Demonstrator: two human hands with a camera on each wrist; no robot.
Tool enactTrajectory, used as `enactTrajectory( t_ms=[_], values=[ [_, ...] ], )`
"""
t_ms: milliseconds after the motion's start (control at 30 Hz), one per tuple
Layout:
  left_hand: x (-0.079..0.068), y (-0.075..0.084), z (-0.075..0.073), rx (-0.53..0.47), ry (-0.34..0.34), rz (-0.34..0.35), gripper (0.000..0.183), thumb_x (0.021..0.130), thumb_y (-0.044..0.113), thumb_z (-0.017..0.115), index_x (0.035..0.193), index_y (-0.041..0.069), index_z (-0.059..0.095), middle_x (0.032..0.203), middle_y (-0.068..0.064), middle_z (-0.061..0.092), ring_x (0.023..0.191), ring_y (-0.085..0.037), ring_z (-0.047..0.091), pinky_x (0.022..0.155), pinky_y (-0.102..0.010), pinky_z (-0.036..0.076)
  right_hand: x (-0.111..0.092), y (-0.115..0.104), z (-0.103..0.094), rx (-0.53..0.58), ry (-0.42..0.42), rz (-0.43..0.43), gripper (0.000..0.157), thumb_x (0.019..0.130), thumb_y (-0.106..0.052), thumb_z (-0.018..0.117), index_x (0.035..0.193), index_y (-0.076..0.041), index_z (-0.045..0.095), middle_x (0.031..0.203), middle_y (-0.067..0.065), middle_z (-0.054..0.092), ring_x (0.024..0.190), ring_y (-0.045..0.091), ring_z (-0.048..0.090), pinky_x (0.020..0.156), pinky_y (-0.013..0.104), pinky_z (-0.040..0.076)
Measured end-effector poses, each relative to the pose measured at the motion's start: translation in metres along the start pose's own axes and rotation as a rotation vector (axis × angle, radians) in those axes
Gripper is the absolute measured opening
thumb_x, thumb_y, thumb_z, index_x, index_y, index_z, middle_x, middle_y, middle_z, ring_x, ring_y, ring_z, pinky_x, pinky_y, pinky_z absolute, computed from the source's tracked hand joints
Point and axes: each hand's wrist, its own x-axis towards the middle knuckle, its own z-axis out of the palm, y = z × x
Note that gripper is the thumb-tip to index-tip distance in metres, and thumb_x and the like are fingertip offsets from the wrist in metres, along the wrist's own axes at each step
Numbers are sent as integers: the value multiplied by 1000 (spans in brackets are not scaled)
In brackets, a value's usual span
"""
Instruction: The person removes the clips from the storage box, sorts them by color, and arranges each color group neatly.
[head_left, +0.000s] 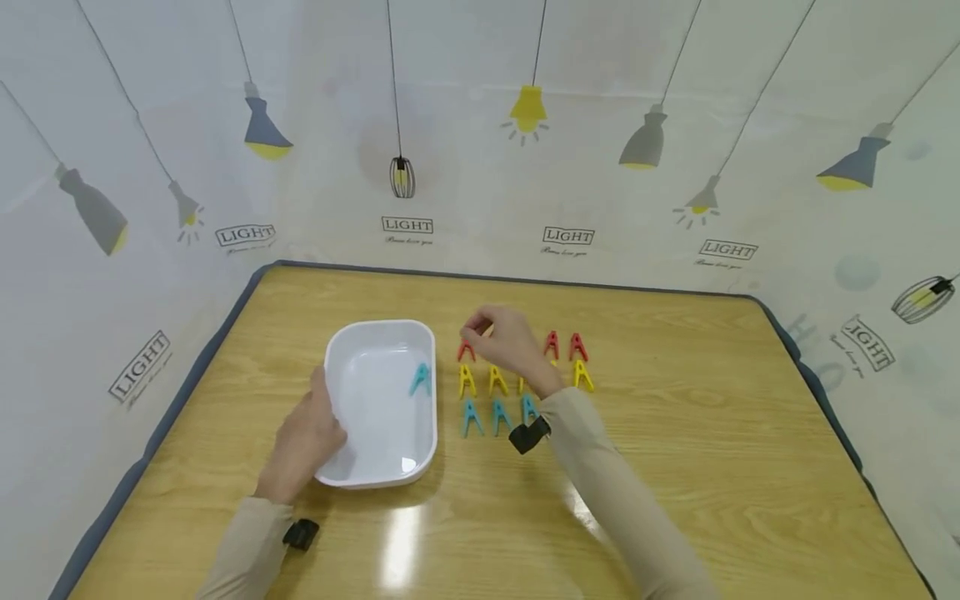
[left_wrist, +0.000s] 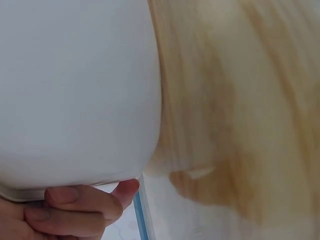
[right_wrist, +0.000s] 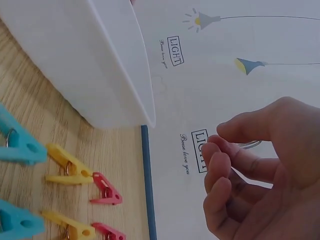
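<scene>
A white rectangular tub (head_left: pixel 375 417) stands on the table with one blue clothespin (head_left: pixel 420 379) inside, near its right wall. My left hand (head_left: pixel 306 433) holds the tub's left rim; in the left wrist view its curled fingers (left_wrist: pixel 80 197) lie against the tub's wall (left_wrist: pixel 75 100). Above the back row hovers my right hand (head_left: pixel 506 337), fingers loosely bent with nothing between them. Just under its fingertips lies a red clothespin (head_left: pixel 466 350), which looks apart from the fingers in the right wrist view. Part of the clothespin rows is hidden behind this hand and wrist.
Right of the tub, clothespins lie in rows: red ones (head_left: pixel 577 347) at the back, yellow ones (head_left: pixel 467 381) in the middle, blue ones (head_left: pixel 471 417) in front. A printed curtain (head_left: pixel 480 208) surrounds the wooden table (head_left: pixel 720 433), along its dark edge.
</scene>
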Motion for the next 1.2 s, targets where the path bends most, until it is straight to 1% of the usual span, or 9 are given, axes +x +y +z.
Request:
enactTrajectory(
  t_ms=[167,267,367,600,833,1000,1100,1200],
  values=[
    [1,1,0,1,-1,-7,92,76,-6,61,152,-7,10,121,-38,58,94,-40,64,74,-51,57,8,-17,11,-19,-82,-10,17,96,-21,64,99,-6,73,93,8,72,77,18,62,65,24,48],
    [1,1,0,5,1,-16,93,76,-6,62,153,-6,10,122,-38,58,96,-41,64,76,-52,57,14,-25,19,-47,-137,-26,18,95,-21,65,97,-6,73,91,7,72,78,15,61,68,22,48],
    [1,1,1,7,8,-16,93,75,-6,62,153,-6,11,122,-38,58,97,-42,64,77,-53,57,19,-32,27,-70,-174,-25,18,95,-22,66,96,-6,73,90,7,72,78,14,60,67,21,48],
    [2,2,0,12,4,-33,94,76,-6,63,154,-6,10,122,-37,58,98,-43,64,77,-53,57,29,-48,46,-110,-239,33,19,94,-24,67,96,-6,73,92,6,71,77,14,59,64,21,46],
    [4,3,2,0,-17,-56,96,77,-6,64,155,-3,9,125,-36,57,98,-42,64,76,-51,58,40,-64,69,-217,-319,79,23,93,-28,68,96,-6,74,83,1,67,72,12,54,61,20,42],
    [4,3,0,9,-15,-50,93,79,-5,63,154,-4,9,120,-35,59,95,-40,65,75,-50,57,44,-72,80,-222,-323,116,22,94,-30,68,94,-8,73,81,-1,66,70,11,57,60,20,44],
    [4,1,0,17,1,-35,93,77,-5,63,154,-4,10,116,-35,60,93,-40,65,74,-51,56,47,-74,86,-247,-312,90,22,93,-29,67,90,-9,74,75,-3,65,67,9,56,59,19,43],
    [3,1,-1,13,14,-16,93,76,-5,63,153,-4,11,116,-34,61,91,-40,64,72,-50,55,52,-74,93,-302,-302,51,22,92,-30,66,89,-10,76,76,-4,67,68,8,55,60,19,42]
  ],
)
